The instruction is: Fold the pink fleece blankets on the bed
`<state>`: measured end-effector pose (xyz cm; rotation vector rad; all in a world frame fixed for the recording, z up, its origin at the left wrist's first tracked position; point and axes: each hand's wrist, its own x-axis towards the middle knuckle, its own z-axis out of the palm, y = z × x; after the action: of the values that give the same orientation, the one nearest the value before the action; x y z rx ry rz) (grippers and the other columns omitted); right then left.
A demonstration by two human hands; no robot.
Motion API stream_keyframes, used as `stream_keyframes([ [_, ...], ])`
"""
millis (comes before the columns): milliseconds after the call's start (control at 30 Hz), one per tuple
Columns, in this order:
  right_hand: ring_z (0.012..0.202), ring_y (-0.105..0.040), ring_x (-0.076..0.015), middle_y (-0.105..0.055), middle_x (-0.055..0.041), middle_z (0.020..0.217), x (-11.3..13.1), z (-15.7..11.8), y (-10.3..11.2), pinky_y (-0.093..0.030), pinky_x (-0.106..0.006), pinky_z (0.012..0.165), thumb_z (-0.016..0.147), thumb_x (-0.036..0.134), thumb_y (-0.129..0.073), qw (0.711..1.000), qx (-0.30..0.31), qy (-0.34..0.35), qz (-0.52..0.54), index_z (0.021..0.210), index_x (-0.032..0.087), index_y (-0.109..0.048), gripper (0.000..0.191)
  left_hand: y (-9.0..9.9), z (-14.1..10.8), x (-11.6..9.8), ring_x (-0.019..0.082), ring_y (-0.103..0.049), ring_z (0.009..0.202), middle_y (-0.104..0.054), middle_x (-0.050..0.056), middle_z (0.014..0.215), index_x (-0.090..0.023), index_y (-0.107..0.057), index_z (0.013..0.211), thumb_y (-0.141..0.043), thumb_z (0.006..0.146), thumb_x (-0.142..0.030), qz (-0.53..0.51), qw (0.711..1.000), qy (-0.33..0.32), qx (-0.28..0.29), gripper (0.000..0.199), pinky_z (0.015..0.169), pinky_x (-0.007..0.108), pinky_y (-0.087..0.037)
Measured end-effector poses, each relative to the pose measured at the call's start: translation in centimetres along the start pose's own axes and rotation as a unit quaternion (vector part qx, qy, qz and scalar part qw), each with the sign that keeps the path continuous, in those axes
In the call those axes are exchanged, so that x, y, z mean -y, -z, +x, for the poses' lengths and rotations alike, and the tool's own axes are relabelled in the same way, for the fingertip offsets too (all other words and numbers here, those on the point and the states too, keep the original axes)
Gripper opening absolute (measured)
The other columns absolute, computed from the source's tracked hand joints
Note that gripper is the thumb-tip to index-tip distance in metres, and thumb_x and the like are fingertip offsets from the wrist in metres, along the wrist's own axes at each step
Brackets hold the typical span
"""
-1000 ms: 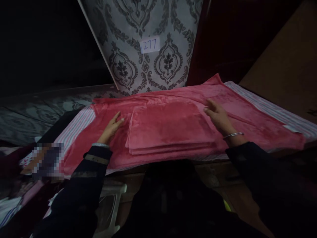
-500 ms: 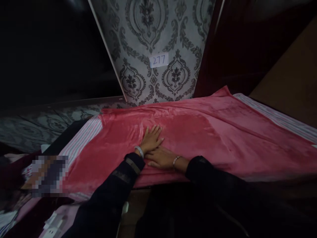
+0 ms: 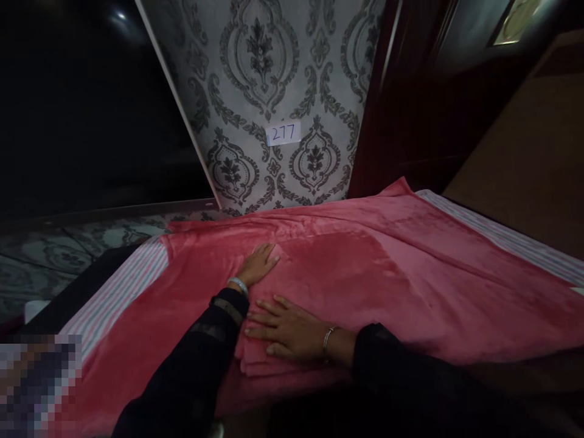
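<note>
- Coral-red plush, folded into a layered stack [image 3: 337,274], lies in the middle of my view, on a larger spread of the same plush [image 3: 460,267]; I cannot tell whether the two are one piece.
- I have the left hand [image 3: 257,266] laid open, palm down, at the left edge of the stack, its fingers pointing away from the body and a little to the right.
- I read the right hand [image 3: 292,330] as open too: palm down on the near left part of the stack, fingers spread and pointing left, just beside the left hand but apart from it.
- On the wrists I make out a pale bangle [image 3: 238,285] at the left and a thin silver bracelet [image 3: 327,345] at the right, each near the cuff of a dark sleeve.
- Under the spread plush, I see a striped sheet [image 3: 123,286] showing at the left and again along the far right side.
- Straight ahead of me, a white paper label [image 3: 283,132] marked 277 sits on grey patterned wallpaper [image 3: 260,55].
- A large dark panel [image 3: 82,109] flanks the wallpaper on my left, a glossy dark red surface [image 3: 420,103] on my right.
</note>
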<state>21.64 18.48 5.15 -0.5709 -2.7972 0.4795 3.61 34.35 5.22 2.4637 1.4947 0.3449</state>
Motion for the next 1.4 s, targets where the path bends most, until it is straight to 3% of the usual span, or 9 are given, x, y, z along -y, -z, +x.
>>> stream_keyframes([
  [233, 0.158, -0.010, -0.0262, -0.027, -0.0024, 0.168, 0.0, 0.4, 0.2, -0.008, -0.055, 0.128, 0.108, 0.043, -0.042, 1.000, 0.009, -0.010, -0.008, 0.161, 0.029, -0.035, 0.055, 0.6, 0.5, -0.1, 0.024, -0.034, 0.153, -0.041, 0.015, 0.162, -0.016, -0.043, 0.154, -0.030, 0.103, -0.045, 0.015, 0.999, 0.050, -0.008, 0.061, 0.124, 0.044, -0.029],
  [333, 0.158, -0.011, -0.0272, -0.027, -0.0033, 0.168, 0.6, 0.3, 0.0, -0.011, -0.058, 0.126, 0.108, 0.042, -0.042, 0.999, 0.009, -0.028, -0.022, 0.160, 0.029, -0.036, 0.054, 1.8, 0.3, -1.0, 0.032, -0.039, 0.150, -0.046, 0.019, 0.158, -0.018, -0.047, 0.151, -0.035, 0.101, -0.049, 0.051, 0.995, 0.086, -0.017, 0.060, 0.122, 0.057, -0.027],
  [467, 0.156, -0.017, -0.0285, -0.031, -0.0074, 0.167, 2.1, -0.4, 0.1, -0.022, -0.057, 0.124, 0.107, 0.044, -0.044, 0.999, -0.005, -0.027, -0.026, 0.160, 0.025, -0.038, 0.056, 3.4, -0.2, -3.6, 0.042, -0.033, 0.151, -0.046, 0.026, 0.156, -0.014, -0.049, 0.149, -0.043, 0.098, -0.050, 0.109, 0.987, 0.105, -0.046, 0.063, 0.121, 0.072, -0.009],
  [567, 0.152, -0.028, -0.0249, -0.041, -0.0100, 0.162, 2.6, -1.3, 1.5, -0.023, -0.049, 0.125, 0.106, 0.043, -0.049, 0.999, -0.037, 0.003, -0.030, 0.157, 0.021, -0.042, 0.056, 3.7, -0.2, -6.8, 0.037, -0.029, 0.154, -0.038, 0.022, 0.163, -0.016, -0.044, 0.153, -0.041, 0.099, -0.049, 0.121, 0.991, 0.054, -0.032, 0.063, 0.124, 0.065, -0.011],
  [667, 0.148, -0.035, -0.0272, -0.049, -0.0128, 0.155, 1.6, -2.3, 3.3, -0.019, -0.054, 0.125, 0.104, 0.043, -0.053, 0.994, -0.080, -0.005, -0.072, 0.151, 0.021, -0.051, 0.052, 3.0, -0.1, -10.0, 0.031, -0.027, 0.155, -0.032, 0.012, 0.168, -0.024, -0.037, 0.158, -0.039, 0.101, -0.052, 0.112, 0.991, -0.059, 0.047, 0.064, 0.125, 0.059, -0.019],
  [733, 0.149, -0.034, -0.0298, -0.049, -0.0147, 0.154, 0.5, -3.1, 3.7, -0.017, -0.057, 0.125, 0.103, 0.044, -0.055, 0.992, -0.079, -0.013, -0.100, 0.147, 0.020, -0.055, 0.051, 2.2, 0.0, -11.1, 0.030, -0.022, 0.157, -0.027, 0.011, 0.169, -0.024, -0.031, 0.161, -0.038, 0.101, -0.052, 0.119, 0.982, -0.122, 0.081, 0.066, 0.125, 0.061, -0.016],
  [867, 0.152, -0.026, -0.0318, -0.040, -0.0158, 0.161, -1.4, -4.3, 2.1, -0.016, -0.060, 0.124, 0.103, 0.045, -0.053, 0.991, -0.054, -0.032, -0.121, 0.153, 0.020, -0.048, 0.056, 0.1, -0.1, -10.8, 0.033, -0.021, 0.157, -0.027, 0.013, 0.169, -0.023, -0.030, 0.162, -0.041, 0.101, -0.050, 0.147, 0.977, -0.136, 0.068, 0.067, 0.125, 0.066, -0.014],
  [1033, 0.150, -0.030, -0.0313, -0.040, -0.0161, 0.160, -1.8, -4.6, 0.5, -0.018, -0.056, 0.124, 0.106, 0.047, -0.045, 0.989, -0.061, -0.031, -0.128, 0.151, 0.017, -0.051, 0.054, -1.8, -0.2, -9.3, 0.031, -0.019, 0.158, -0.024, 0.012, 0.170, -0.025, -0.027, 0.163, -0.039, 0.103, -0.049, 0.146, 0.979, -0.138, 0.030, 0.066, 0.125, 0.065, -0.015],
  [1400, 0.151, -0.027, -0.0290, -0.039, -0.0132, 0.162, -1.9, -4.4, 0.3, -0.017, -0.055, 0.125, 0.106, 0.048, -0.045, 0.988, -0.065, -0.050, -0.129, 0.151, 0.020, -0.052, 0.053, -1.7, -0.4, -9.7, 0.030, -0.025, 0.156, -0.027, 0.010, 0.170, -0.026, -0.028, 0.162, -0.038, 0.102, -0.050, 0.195, 0.974, -0.113, 0.021, 0.066, 0.126, 0.060, -0.019],
])
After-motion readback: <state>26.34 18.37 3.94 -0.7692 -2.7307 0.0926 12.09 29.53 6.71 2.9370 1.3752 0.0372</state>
